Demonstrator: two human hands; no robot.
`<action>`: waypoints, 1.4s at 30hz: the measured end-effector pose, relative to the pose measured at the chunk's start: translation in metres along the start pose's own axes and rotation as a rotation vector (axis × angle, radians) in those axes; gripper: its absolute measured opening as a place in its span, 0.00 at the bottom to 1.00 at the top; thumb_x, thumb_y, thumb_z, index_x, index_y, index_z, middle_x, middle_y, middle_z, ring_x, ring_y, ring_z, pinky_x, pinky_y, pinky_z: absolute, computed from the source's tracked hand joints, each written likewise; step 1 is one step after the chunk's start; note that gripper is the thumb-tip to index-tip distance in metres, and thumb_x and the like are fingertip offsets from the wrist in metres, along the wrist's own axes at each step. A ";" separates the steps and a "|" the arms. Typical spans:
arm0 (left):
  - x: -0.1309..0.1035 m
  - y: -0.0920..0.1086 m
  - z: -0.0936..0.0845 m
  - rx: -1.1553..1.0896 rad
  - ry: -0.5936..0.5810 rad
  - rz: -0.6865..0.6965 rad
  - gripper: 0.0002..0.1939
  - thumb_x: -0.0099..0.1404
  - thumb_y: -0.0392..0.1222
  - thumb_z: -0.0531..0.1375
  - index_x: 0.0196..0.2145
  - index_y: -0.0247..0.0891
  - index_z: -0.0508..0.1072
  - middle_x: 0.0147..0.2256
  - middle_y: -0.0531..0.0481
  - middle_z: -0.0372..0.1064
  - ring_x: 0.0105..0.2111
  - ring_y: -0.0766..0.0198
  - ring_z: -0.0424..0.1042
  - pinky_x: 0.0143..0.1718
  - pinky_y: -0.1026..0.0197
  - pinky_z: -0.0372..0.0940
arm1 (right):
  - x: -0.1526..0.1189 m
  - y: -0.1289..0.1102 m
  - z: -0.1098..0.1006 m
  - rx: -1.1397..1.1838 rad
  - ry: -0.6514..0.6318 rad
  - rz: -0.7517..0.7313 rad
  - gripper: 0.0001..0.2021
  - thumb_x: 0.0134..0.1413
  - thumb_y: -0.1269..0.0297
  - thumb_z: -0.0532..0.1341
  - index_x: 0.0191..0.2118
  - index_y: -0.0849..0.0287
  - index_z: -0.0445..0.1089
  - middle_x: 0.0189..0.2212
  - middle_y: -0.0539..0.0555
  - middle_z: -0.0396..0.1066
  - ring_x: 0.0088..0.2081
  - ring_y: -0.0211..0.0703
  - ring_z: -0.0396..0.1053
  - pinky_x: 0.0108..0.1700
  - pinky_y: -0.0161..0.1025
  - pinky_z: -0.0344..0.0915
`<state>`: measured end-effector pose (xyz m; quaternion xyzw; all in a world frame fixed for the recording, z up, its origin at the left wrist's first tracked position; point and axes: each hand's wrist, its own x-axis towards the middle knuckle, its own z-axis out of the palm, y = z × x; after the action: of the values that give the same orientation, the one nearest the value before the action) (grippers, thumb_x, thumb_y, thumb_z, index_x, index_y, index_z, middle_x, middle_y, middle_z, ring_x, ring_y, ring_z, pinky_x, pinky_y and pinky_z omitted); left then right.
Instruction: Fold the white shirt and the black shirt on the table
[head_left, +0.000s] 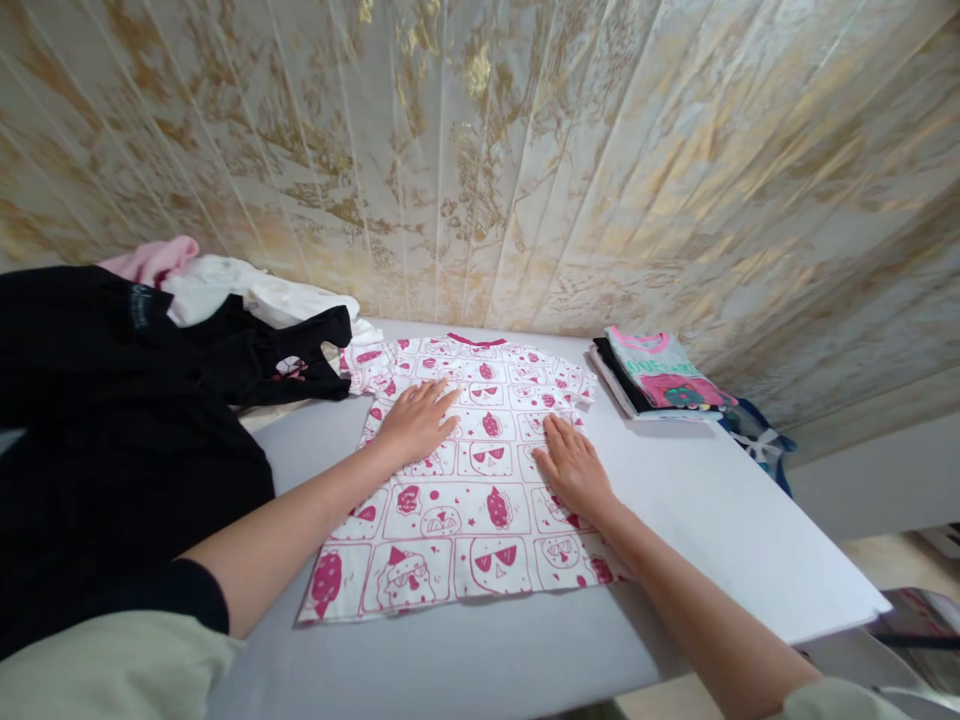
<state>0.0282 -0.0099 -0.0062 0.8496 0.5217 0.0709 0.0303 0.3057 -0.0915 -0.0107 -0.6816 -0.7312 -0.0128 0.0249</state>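
Note:
A white T-shirt (491, 510) with a dark pink cartoon print lies spread out face up on the white table, its pink-trimmed collar toward the wall. My left hand (421, 422) rests flat on the left side of its chest, fingers stretched out. On the shirt's right side my right hand (574, 462) also lies flat, palm down, below the right sleeve. Neither hand grips the fabric. The shirt's left sleeve touches the black garments beside it.
Black clothes (135, 450) are heaped on the left, with white garments (255, 290) and a pink one (154, 262) behind. A folded stack (660, 370) sits at the back right of the table (720, 520). Dark blue fabric (757, 440) shows past the edge. A patterned wall (480, 180) closes the back.

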 end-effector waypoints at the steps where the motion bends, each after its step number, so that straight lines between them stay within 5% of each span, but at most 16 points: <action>1: -0.004 -0.001 -0.001 0.002 -0.007 0.001 0.30 0.71 0.54 0.43 0.66 0.44 0.53 0.68 0.47 0.44 0.67 0.54 0.44 0.65 0.50 0.40 | -0.006 0.009 0.002 -0.013 0.010 0.022 0.30 0.65 0.53 0.43 0.68 0.63 0.46 0.68 0.57 0.45 0.68 0.46 0.43 0.66 0.45 0.41; 7: -0.041 -0.001 -0.008 0.007 -0.051 -0.026 0.31 0.70 0.57 0.42 0.66 0.43 0.53 0.69 0.47 0.41 0.68 0.55 0.41 0.66 0.49 0.37 | -0.035 0.022 -0.003 -0.039 0.030 0.083 0.29 0.65 0.55 0.43 0.68 0.63 0.48 0.68 0.58 0.46 0.68 0.47 0.43 0.67 0.48 0.39; 11: -0.060 0.032 -0.008 -0.029 -0.100 -0.081 0.32 0.70 0.57 0.44 0.66 0.39 0.53 0.68 0.44 0.41 0.68 0.51 0.41 0.66 0.45 0.39 | -0.040 -0.023 -0.016 0.013 -0.040 0.032 0.28 0.66 0.57 0.44 0.66 0.66 0.52 0.67 0.60 0.48 0.68 0.48 0.44 0.67 0.50 0.40; 14: -0.072 0.063 -0.002 -0.057 -0.059 0.060 0.29 0.70 0.48 0.44 0.65 0.36 0.54 0.67 0.43 0.46 0.67 0.54 0.44 0.66 0.48 0.42 | -0.046 -0.069 -0.015 0.136 0.003 -0.234 0.27 0.66 0.58 0.44 0.67 0.64 0.51 0.67 0.58 0.48 0.67 0.46 0.44 0.66 0.48 0.44; 17: -0.087 0.073 0.002 -0.050 0.014 0.154 0.27 0.70 0.41 0.44 0.65 0.32 0.54 0.66 0.41 0.49 0.66 0.57 0.48 0.65 0.51 0.44 | -0.054 -0.090 -0.008 0.178 0.061 -0.323 0.27 0.66 0.59 0.46 0.67 0.65 0.50 0.67 0.60 0.49 0.67 0.47 0.46 0.66 0.49 0.46; 27: -0.143 0.014 -0.016 0.017 -0.042 0.081 0.32 0.71 0.55 0.41 0.67 0.35 0.51 0.68 0.44 0.43 0.67 0.56 0.44 0.66 0.50 0.43 | -0.085 0.002 -0.003 0.021 0.088 -0.131 0.30 0.67 0.53 0.43 0.70 0.53 0.36 0.68 0.53 0.48 0.67 0.47 0.47 0.65 0.51 0.47; 32: -0.147 0.040 -0.019 -0.027 -0.109 0.108 0.35 0.70 0.60 0.42 0.67 0.36 0.51 0.68 0.44 0.42 0.67 0.53 0.43 0.66 0.48 0.40 | -0.095 0.015 0.001 -0.038 0.110 -0.091 0.31 0.67 0.54 0.43 0.70 0.51 0.30 0.68 0.52 0.47 0.66 0.47 0.49 0.64 0.52 0.49; 37: -0.163 0.089 -0.027 -0.233 -0.310 0.518 0.38 0.68 0.66 0.42 0.67 0.43 0.49 0.67 0.48 0.46 0.67 0.55 0.45 0.66 0.48 0.36 | -0.095 0.013 0.000 -0.031 0.117 -0.088 0.31 0.67 0.55 0.43 0.70 0.52 0.31 0.68 0.53 0.47 0.66 0.48 0.49 0.64 0.51 0.48; 42: -0.177 0.087 -0.041 -0.326 -0.318 0.489 0.32 0.69 0.61 0.47 0.65 0.44 0.56 0.64 0.48 0.55 0.64 0.55 0.53 0.65 0.48 0.44 | -0.095 0.013 -0.002 -0.012 0.108 -0.077 0.30 0.67 0.55 0.43 0.70 0.51 0.33 0.68 0.53 0.48 0.66 0.46 0.48 0.65 0.51 0.47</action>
<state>0.0202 -0.2079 0.0295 0.9341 0.2728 0.0254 0.2290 0.3250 -0.1857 -0.0144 -0.6513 -0.7545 -0.0550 0.0599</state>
